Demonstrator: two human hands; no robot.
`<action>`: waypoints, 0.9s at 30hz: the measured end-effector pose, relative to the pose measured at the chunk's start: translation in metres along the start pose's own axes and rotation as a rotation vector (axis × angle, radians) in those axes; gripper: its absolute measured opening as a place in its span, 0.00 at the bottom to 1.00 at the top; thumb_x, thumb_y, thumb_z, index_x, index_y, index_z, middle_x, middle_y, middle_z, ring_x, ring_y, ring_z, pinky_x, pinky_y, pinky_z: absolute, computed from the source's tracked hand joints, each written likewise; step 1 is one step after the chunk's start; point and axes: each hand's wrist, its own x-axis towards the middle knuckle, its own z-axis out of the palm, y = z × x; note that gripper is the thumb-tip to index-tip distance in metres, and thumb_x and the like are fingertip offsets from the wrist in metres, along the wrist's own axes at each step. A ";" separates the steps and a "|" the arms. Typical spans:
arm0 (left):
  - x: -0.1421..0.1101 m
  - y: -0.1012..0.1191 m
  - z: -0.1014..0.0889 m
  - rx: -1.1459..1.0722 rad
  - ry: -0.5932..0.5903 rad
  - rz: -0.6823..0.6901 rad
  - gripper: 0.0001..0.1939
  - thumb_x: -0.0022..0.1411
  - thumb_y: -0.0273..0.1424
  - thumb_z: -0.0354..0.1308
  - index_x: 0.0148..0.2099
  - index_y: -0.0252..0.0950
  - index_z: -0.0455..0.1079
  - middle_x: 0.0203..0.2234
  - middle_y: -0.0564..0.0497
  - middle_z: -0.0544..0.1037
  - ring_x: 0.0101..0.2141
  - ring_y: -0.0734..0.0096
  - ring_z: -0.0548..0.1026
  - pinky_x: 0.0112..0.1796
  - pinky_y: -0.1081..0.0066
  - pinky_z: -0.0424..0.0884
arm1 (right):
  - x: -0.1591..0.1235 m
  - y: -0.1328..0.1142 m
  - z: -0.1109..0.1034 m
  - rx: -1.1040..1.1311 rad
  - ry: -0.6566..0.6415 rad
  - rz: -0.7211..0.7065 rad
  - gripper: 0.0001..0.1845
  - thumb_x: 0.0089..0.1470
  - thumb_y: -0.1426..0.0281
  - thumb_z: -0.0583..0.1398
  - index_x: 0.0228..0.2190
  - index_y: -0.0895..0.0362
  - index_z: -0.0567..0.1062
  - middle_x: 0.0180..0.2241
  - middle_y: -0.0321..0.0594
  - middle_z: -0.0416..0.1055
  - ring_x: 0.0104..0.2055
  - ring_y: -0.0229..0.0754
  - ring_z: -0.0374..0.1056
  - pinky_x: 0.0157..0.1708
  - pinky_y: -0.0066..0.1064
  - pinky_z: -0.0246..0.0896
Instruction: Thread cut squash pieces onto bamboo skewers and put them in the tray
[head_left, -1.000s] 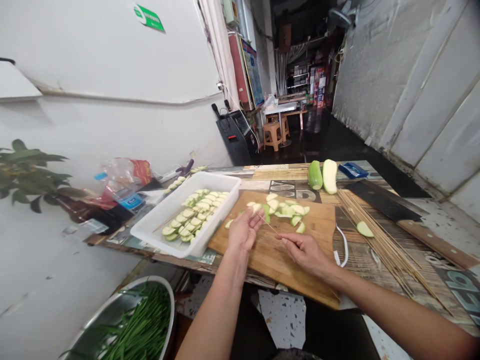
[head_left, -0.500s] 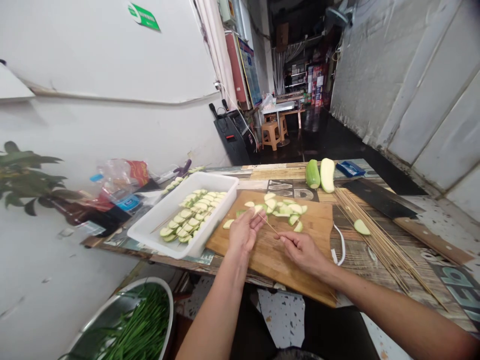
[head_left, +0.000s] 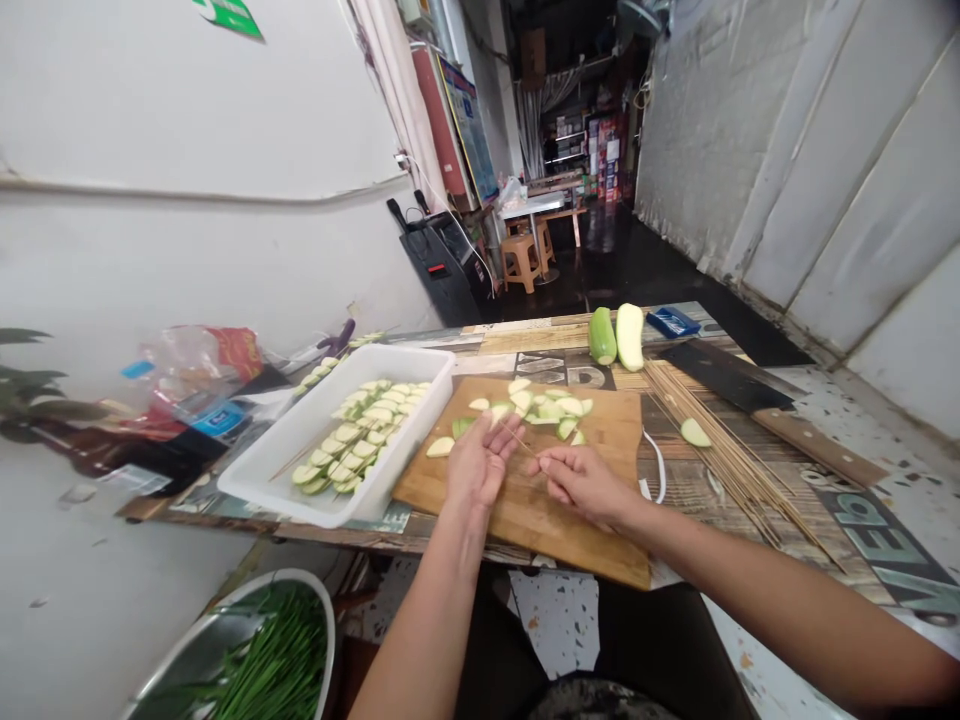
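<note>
My right hand (head_left: 581, 482) is closed on the lower end of a thin wooden skewer (head_left: 520, 441) above the cutting board (head_left: 574, 530). The skewer slants up and left to the fingers of my left hand (head_left: 480, 458). That hand is palm up with curled fingers, around a pale zucchini slice (head_left: 499, 411) that is partly hidden. Several cut zucchini slices (head_left: 551, 408) lie on the board just beyond my hands. To the left, a white plastic tray (head_left: 244, 478) holds rows of skewered slices (head_left: 356, 440).
Right of the board lie a bundle of skewers (head_left: 720, 470), a loose slice (head_left: 695, 432) and a cleaver (head_left: 780, 410). A whole zucchini (head_left: 602, 337), a peeled one (head_left: 630, 337) and a blue tray (head_left: 673, 322) sit at the back. A metal bowl (head_left: 330, 620) of green stalks stands low left.
The view has turned slightly right, so everything sits further left. My right hand has come closer to my left along the skewer. The tray and the slices on the board stay in place.
</note>
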 end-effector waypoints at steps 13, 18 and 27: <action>0.000 -0.007 0.001 0.031 0.040 0.035 0.02 0.59 0.25 0.52 0.36 0.31 0.64 0.30 0.43 0.76 0.35 0.66 0.76 0.39 0.66 0.72 | -0.005 0.007 0.008 -0.579 0.201 -0.323 0.15 0.53 0.72 0.49 0.19 0.60 0.68 0.15 0.33 0.59 0.19 0.31 0.53 0.21 0.23 0.46; -0.003 -0.014 0.004 0.050 0.017 0.023 0.03 0.58 0.25 0.53 0.35 0.30 0.64 0.30 0.41 0.76 0.35 0.64 0.76 0.39 0.64 0.73 | -0.006 0.011 0.007 -0.815 0.246 -0.394 0.13 0.55 0.73 0.48 0.23 0.59 0.69 0.20 0.37 0.66 0.21 0.34 0.59 0.24 0.25 0.48; -0.015 -0.030 0.012 0.122 -0.065 -0.034 0.05 0.57 0.26 0.54 0.34 0.28 0.67 0.30 0.40 0.77 0.34 0.66 0.76 0.36 0.69 0.72 | 0.002 0.012 0.005 -0.683 0.265 -0.398 0.11 0.53 0.75 0.49 0.24 0.59 0.69 0.21 0.37 0.67 0.23 0.34 0.61 0.24 0.24 0.49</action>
